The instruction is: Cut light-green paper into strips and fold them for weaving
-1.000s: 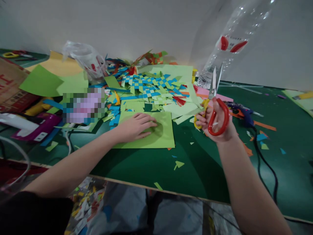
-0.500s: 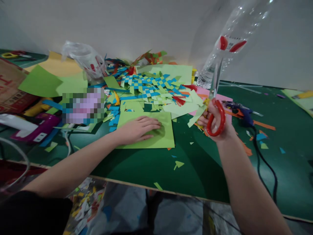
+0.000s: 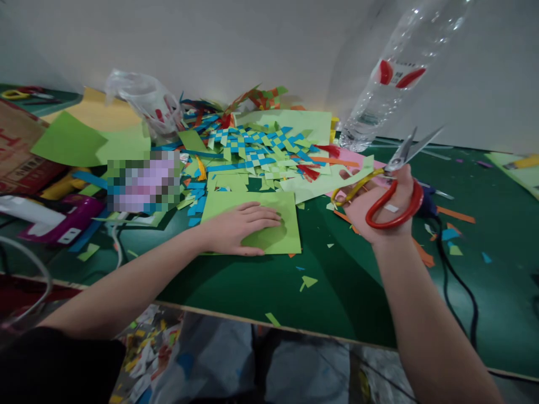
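My left hand [image 3: 242, 227] lies flat with fingers spread on a light green paper sheet [image 3: 284, 238] near the middle of the table. My right hand [image 3: 374, 205] is palm up to the right of the sheet, holding scissors [image 3: 393, 209] with one red and one yellow handle. The blades are parted and point up and to the right. Behind the hands lies a pile of blue and green woven paper strips [image 3: 252, 147].
A clear plastic bottle [image 3: 383, 95] leans at the back right. Black cables [image 3: 441, 252] run along the right. A plastic-wrapped cup [image 3: 158, 109], a purple tool [image 3: 69, 219] and a red box [image 3: 25, 151] are at the left. Paper scraps dot the green table [image 3: 337, 297].
The scissors have swung from upright to pointing right, and their blades and handles have spread. My right hand has turned and opened more. My left hand's thumb has moved away from its fingers.
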Demonstrator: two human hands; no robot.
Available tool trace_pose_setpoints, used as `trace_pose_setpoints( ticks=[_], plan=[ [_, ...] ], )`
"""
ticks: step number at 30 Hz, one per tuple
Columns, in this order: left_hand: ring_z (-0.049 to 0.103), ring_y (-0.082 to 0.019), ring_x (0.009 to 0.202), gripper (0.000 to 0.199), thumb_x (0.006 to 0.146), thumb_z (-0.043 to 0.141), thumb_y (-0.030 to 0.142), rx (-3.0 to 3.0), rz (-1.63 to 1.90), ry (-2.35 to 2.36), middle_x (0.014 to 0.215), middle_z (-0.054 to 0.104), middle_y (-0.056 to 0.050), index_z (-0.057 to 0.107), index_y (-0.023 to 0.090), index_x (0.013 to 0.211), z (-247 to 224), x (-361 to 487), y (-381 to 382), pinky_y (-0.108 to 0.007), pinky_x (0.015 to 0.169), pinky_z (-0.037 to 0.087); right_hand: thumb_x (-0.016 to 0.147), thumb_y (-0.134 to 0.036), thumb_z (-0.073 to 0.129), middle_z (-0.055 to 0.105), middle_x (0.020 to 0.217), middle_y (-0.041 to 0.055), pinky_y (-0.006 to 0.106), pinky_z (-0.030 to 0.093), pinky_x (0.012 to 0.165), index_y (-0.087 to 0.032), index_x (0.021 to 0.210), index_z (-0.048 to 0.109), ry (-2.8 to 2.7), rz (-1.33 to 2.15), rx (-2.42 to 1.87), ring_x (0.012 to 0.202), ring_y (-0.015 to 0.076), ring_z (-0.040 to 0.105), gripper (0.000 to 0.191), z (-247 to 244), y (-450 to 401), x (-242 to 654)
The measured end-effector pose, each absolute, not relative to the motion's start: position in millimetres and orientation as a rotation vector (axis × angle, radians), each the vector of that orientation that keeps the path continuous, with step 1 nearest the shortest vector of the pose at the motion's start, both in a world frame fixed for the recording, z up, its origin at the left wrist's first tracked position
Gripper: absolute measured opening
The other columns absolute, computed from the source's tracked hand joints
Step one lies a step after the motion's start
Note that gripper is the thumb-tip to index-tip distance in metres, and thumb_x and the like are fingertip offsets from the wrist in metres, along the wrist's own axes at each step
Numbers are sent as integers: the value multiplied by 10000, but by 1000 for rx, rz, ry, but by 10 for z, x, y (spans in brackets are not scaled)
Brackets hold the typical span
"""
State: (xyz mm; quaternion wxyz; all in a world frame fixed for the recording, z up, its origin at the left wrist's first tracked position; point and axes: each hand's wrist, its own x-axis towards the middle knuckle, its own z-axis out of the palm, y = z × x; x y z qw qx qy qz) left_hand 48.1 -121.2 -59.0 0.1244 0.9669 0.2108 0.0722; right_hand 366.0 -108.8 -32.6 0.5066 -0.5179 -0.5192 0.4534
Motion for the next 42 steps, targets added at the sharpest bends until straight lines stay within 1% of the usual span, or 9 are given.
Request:
trace_pose_setpoints(
  ticks=[3,7,9,12,17,24,29,35,42],
  plan=[
    [333,-240,1481,653,976,513,519,2804,193,588,1554,429,-109,334,216,1527,-587,485,-1212,-437,1248,151,843,-769,207,634,1171,121,460,494,683,-292,1054,527,-1210,1010,-1334,1027,333,624,612,-356,-1032,3653],
    [249,-240,1516,709,989,485,525,2791,132,595,1604,341,-94,219,240,1581,-595,487,-1215,-445,1260,90,718,-722,611,656,1014,105,463,489,729,-267,974,547,-1354,747,-1602,899,322,623,527,-405,-1005,3693],
    [234,-242,1521,741,981,490,544,2795,107,616,1620,306,-90,193,243,1589,-602,476,-1210,-448,1262,70,666,-654,716,666,1041,122,498,470,837,-238,1014,581,-1643,389,-1761,970,349,611,559,-431,-1018,3748],
    [214,-243,1527,742,979,480,555,2812,78,658,1638,262,-82,199,239,1588,-612,445,-1193,-444,1265,44,700,-571,709,664,1141,148,541,401,967,-211,1026,619,-2073,10,-1740,1152,395,558,493,-468,-1040,3869],
    [223,-247,1524,695,987,455,547,2829,58,722,1638,264,-85,254,234,1573,-619,422,-1169,-447,1266,10,722,-414,654,683,1166,109,529,419,970,-229,1046,640,-2435,118,-1668,1155,362,586,374,-473,-1050,4089],
    [221,-243,1524,686,989,438,572,2833,71,716,1635,274,-90,281,226,1560,-631,445,-1161,-448,1266,5,648,-244,656,697,1181,109,448,521,900,-216,1111,663,-2550,503,-1699,1078,332,643,464,-374,-1113,4195],
    [253,-251,1513,655,1003,411,567,2816,110,738,1622,305,-98,298,233,1555,-631,442,-1158,-457,1263,35,677,-258,641,687,1232,94,434,526,900,-222,1097,678,-2616,561,-1652,1077,321,648,422,-262,-1186,4157],
    [274,-224,1506,618,1026,379,529,2835,145,722,1602,352,-93,283,230,1558,-650,458,-1152,-435,1265,33,567,-218,659,687,1230,83,431,516,846,-243,1102,693,-2670,453,-1660,1046,338,652,537,-221,-1260,4265],
    [275,-198,1506,585,1040,337,513,2839,128,722,1593,370,-85,305,222,1547,-662,478,-1149,-414,1264,13,628,-249,651,700,1135,77,443,504,896,-245,1030,687,-2666,466,-1514,1048,310,639,404,-368,-1389,4280]
  ],
)
